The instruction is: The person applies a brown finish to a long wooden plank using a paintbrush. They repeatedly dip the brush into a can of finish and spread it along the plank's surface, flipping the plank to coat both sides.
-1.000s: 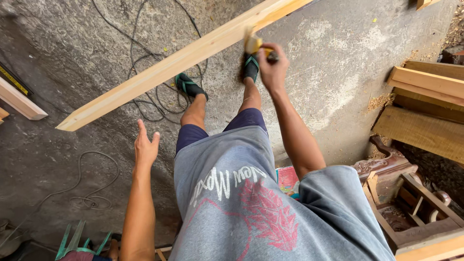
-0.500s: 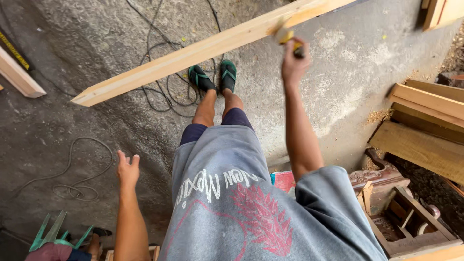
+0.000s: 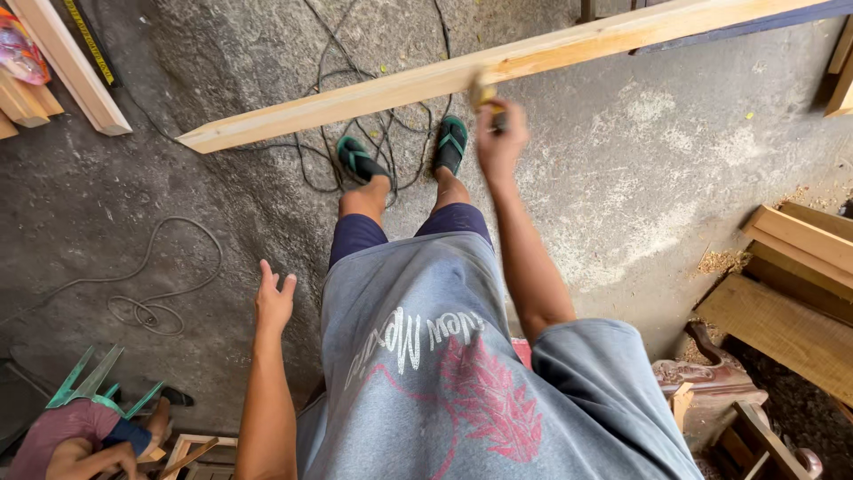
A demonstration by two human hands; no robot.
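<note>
My right hand [image 3: 499, 142] closed on small block [image 3: 484, 92], pressed at long wood plank [image 3: 462, 76] edge | left hand [image 3: 274, 298] open, fingers apart, free above floor [image 3: 178, 204] | plank w/ cables [image 3: 391, 133] under it.

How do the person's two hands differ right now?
The right hand is raised forward and closed on a small tool against the long plank; the left hand hangs low at the side. The right is blurred, the left sharp, open and empty. Both are bare.
</note>
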